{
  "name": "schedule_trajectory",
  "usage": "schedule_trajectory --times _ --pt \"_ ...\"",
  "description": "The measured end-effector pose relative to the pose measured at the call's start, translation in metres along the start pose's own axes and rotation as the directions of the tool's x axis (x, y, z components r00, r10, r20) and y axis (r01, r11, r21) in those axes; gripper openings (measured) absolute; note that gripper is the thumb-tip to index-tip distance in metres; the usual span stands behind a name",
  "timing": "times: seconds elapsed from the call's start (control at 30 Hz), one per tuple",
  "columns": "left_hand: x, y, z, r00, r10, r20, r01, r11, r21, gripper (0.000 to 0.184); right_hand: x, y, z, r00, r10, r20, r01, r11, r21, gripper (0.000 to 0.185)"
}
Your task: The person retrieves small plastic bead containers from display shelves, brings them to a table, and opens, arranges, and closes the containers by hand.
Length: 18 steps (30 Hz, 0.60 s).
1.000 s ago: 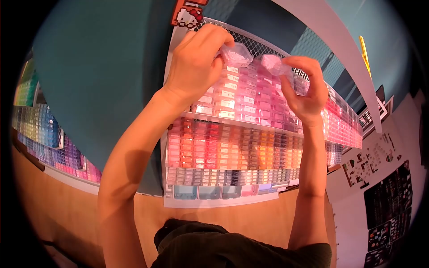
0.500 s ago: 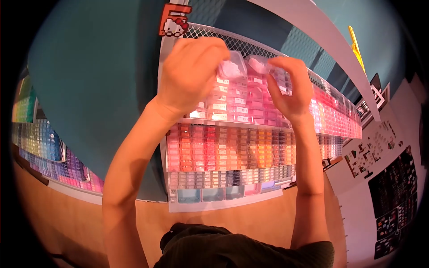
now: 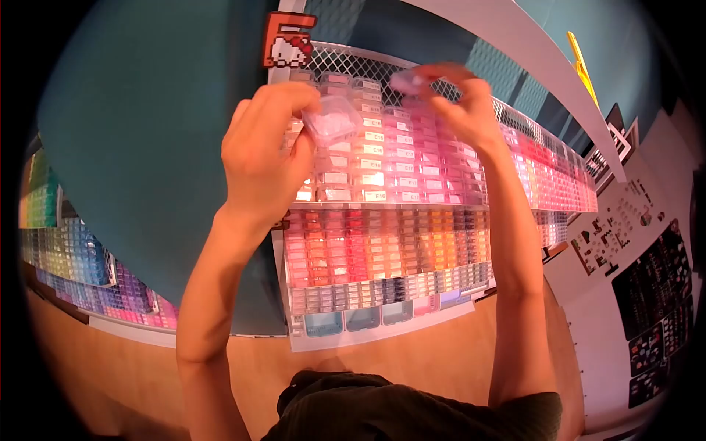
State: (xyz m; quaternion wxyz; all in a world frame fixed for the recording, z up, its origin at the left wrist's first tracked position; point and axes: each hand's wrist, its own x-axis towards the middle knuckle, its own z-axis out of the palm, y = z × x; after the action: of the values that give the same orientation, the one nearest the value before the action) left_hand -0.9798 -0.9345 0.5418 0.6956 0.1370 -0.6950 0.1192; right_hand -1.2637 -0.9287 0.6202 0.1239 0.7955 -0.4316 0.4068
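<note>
My left hand (image 3: 268, 147) grips a clear plastic box (image 3: 334, 120) with pale pink contents between thumb and fingers, in front of the upper left of the shelf. Farther right, my right hand (image 3: 463, 99) pinches a second small pink-filled box (image 3: 407, 81), blurred, above the stacks near the mesh. Below both hands stand columns of labelled clear boxes (image 3: 373, 150) with pink contents, some marked E16 and E17.
Lower tiers hold red and orange boxes (image 3: 379, 246) and blue trays (image 3: 323, 323). A red letter sign (image 3: 287, 40) hangs at the top left. More coloured boxes (image 3: 88, 253) stand far left. A curved white panel edge (image 3: 544, 66) arches at upper right.
My left hand has moved left and slightly down with its box. My right hand has lifted its box up and to the left, so the two boxes are farther apart.
</note>
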Motion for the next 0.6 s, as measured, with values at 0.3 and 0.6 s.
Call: schedule_trajectory --times 0.3,0.6 --pt "-0.021 0.019 -0.005 0.982 0.013 0.189 0.010 0.993 -0.120 0.032 -0.050 -0.068 -0.003 0.921 -0.296 -0.251 0.292 0.955 -0.054 0.034" --pt "-0.046 0.029 -0.018 0.925 -0.179 0.335 0.280 0.917 -0.283 0.032 -0.094 -0.112 0.057 0.951 -0.278 -0.137 0.298 0.942 0.157 0.047"
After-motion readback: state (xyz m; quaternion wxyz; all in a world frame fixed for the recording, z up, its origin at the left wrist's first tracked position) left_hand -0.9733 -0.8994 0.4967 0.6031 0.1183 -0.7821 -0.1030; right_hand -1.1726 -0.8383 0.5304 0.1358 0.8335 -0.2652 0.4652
